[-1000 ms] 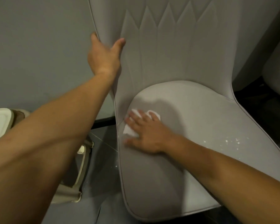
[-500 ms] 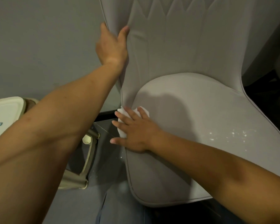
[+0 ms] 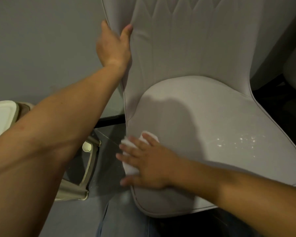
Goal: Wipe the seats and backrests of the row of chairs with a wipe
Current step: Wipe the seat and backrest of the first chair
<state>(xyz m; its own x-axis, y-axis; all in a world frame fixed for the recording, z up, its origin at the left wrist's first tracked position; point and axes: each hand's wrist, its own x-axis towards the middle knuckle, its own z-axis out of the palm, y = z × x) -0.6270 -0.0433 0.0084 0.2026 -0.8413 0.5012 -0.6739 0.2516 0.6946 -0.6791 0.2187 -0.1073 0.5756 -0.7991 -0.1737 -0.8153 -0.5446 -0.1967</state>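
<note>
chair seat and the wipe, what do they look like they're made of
Seat: likely matte grey faux leather or a smooth tight fabric over padding, going by its soft sheen, piped edge and stitched seams. Wipe: white, soft and crumpled under the right hand, probably nonwoven cloth or paper.

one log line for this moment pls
left hand grips grey padded chair backrest edge | right hand presses white wipe flat at seat left edge | white crumbs unwiped
</note>
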